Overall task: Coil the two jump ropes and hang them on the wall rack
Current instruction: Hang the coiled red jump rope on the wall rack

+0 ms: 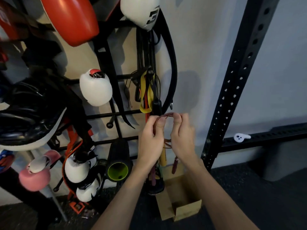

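Note:
A thin reddish-brown jump rope [167, 115] is gathered in several loops between my two hands, in front of the black wall rack [116, 113]. My left hand [152, 136] pinches the left side of the coil. My right hand [181, 135] pinches the right side, thumb up. A tan wooden handle [163, 157] and a dark maroon handle [175, 165] dangle below my hands. A free rack peg with a ball tip [110, 124] sticks out to the left. A second rope cannot be told apart from the straps hanging on the rack.
Boxing gloves [95, 87], a red pad [73, 19], yellow bands [146, 97] and a black hose [171, 63] crowd the rack. A green-rimmed black roller [118, 170] and an open wooden box [181, 196] stand below. A black perforated steel upright [235, 83] rises at right.

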